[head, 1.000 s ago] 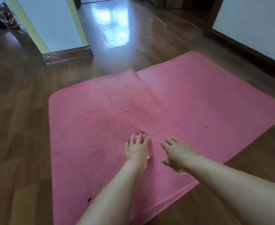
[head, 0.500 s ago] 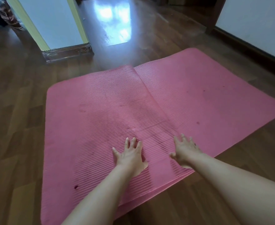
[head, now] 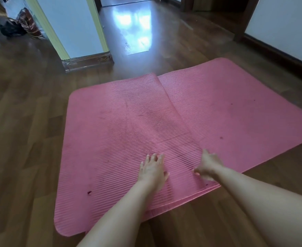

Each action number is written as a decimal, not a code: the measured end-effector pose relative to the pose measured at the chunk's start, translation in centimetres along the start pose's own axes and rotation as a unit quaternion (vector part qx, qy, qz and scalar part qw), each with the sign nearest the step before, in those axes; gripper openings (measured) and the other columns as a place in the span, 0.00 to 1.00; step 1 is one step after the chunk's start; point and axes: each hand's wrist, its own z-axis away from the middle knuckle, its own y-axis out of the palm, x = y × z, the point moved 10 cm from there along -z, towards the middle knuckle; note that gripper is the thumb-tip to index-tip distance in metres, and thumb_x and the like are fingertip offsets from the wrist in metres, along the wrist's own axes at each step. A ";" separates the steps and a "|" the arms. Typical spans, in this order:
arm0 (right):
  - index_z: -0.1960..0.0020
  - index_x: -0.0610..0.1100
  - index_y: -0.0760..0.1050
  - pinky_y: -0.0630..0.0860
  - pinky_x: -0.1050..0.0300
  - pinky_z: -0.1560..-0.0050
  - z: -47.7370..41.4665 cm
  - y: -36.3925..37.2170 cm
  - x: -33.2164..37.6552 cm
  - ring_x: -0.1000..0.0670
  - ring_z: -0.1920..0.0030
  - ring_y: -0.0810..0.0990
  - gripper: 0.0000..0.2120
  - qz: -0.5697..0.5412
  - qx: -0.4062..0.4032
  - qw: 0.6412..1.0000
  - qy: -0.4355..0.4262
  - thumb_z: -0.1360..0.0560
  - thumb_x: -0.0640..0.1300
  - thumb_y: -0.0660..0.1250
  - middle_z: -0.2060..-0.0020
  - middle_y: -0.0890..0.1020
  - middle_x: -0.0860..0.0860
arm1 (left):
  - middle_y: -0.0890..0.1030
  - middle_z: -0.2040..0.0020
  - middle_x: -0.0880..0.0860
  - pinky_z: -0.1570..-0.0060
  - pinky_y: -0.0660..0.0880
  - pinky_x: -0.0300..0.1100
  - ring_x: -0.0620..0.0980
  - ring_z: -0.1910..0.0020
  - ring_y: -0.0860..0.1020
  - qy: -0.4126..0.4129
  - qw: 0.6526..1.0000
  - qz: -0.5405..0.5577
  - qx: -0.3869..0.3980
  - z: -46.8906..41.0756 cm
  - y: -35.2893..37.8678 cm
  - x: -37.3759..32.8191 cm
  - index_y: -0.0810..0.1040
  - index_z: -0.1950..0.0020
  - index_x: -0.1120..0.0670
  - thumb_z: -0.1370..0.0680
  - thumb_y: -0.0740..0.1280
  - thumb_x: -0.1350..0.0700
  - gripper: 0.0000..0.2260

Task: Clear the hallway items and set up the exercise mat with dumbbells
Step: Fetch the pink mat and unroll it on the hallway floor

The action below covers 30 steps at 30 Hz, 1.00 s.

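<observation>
Mat (head: 111,131) lies unrolled on the wooden floor (head: 30,139), its raised fold (head: 178,113) running from 12 to 6 o'clock. At 6, left hand (head: 152,171) and right hand (head: 208,165) rest flat, fingers straight, gripping nothing, probably to press that ridge down.

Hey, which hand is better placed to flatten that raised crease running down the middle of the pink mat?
Right, probably. The right hand lies at the near end of the crease in the mat, while the left hand rests flat on the ribbed half beside it.
</observation>
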 end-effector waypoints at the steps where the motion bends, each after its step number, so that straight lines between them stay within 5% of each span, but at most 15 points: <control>1: 0.30 0.37 0.64 0.77 0.51 0.47 0.1 -1.2 0.6 0.40 0.45 0.78 0.33 -0.044 -0.020 0.999 -0.006 0.31 0.45 0.72 0.40 0.75 0.39 | 0.50 0.22 0.53 0.24 0.47 0.54 0.54 0.23 0.47 0.016 1.000 0.023 0.006 0.4 -0.4 -0.2 0.46 0.22 0.49 0.21 0.60 0.46 0.33; 4: 0.47 0.40 0.77 0.72 0.58 0.62 0.9 -4.5 3.2 0.44 0.60 0.79 0.14 -0.211 -0.040 0.976 -0.029 0.31 0.45 0.68 0.54 0.82 0.43 | 0.53 0.22 0.51 0.25 0.53 0.54 0.52 0.23 0.52 0.074 0.994 0.078 0.007 1.4 -1.6 -1.8 0.46 0.22 0.47 0.25 0.61 0.38 0.37; 9: 0.59 0.43 0.74 0.62 0.65 0.77 4.5 -6.5 9.3 0.49 0.73 0.72 0.03 -0.280 -0.034 0.955 -0.088 0.31 0.42 0.66 0.68 0.77 0.47 | 0.59 0.24 0.54 0.26 0.57 0.54 0.53 0.25 0.60 0.125 0.988 0.038 -0.083 2.5 -5.8 -1.9 0.46 0.22 0.49 0.22 0.60 0.43 0.34; 12: 0.59 0.44 0.75 0.67 0.63 0.74 6.2 -6.4 12.1 0.49 0.71 0.75 0.02 -0.294 -0.016 0.949 -0.110 0.30 0.42 0.66 0.69 0.77 0.49 | 0.58 0.23 0.54 0.25 0.50 0.53 0.50 0.24 0.57 0.165 0.976 0.013 -0.141 4.0 -8.4 -2.0 0.45 0.22 0.53 0.20 0.56 0.44 0.33; 15: 0.57 0.44 0.78 0.76 0.57 0.61 7.7 -6.4 14.4 0.45 0.61 0.80 0.04 -0.318 -0.009 0.939 -0.127 0.29 0.44 0.66 0.64 0.80 0.48 | 0.55 0.22 0.52 0.24 0.46 0.51 0.46 0.23 0.52 0.213 0.964 -0.011 -0.161 6.6 -11.1 -2.3 0.45 0.22 0.57 0.25 0.52 0.35 0.39; 19: 0.59 0.43 0.77 0.70 0.59 0.71 10.0 -5.8 17.6 0.47 0.69 0.76 0.02 -0.339 0.022 0.928 -0.150 0.30 0.41 0.66 0.67 0.78 0.46 | 0.51 0.21 0.52 0.24 0.43 0.54 0.45 0.23 0.46 0.227 0.961 -0.086 -0.131 9.7 -12.8 -0.8 0.43 0.22 0.56 0.33 0.57 0.28 0.51; 22: 0.58 0.42 0.75 0.69 0.60 0.71 11.8 -5.5 20.2 0.47 0.68 0.75 0.02 -0.344 0.022 0.921 -0.183 0.31 0.38 0.65 0.66 0.77 0.45 | 0.49 0.21 0.52 0.25 0.42 0.55 0.45 0.23 0.43 0.223 0.961 -0.099 -0.130 11.3 -14.0 0.4 0.43 0.22 0.56 0.29 0.65 0.35 0.48; 27: 0.63 0.45 0.73 0.73 0.57 0.66 14.1 -4.4 22.4 0.46 0.65 0.76 0.04 -0.326 0.007 0.919 -0.221 0.30 0.38 0.63 0.64 0.78 0.45 | 0.51 0.22 0.54 0.25 0.42 0.56 0.48 0.23 0.48 0.220 0.951 -0.185 -0.117 13.0 -15.7 2.6 0.46 0.22 0.54 0.25 0.65 0.44 0.40; 30: 0.62 0.46 0.72 0.67 0.60 0.73 15.0 -3.8 23.0 0.50 0.69 0.73 0.05 -0.342 0.010 0.913 -0.223 0.28 0.39 0.62 0.66 0.76 0.48 | 0.54 0.22 0.55 0.24 0.45 0.52 0.50 0.23 0.52 0.213 0.945 -0.187 -0.161 13.9 -17.1 3.1 0.50 0.22 0.55 0.26 0.63 0.55 0.36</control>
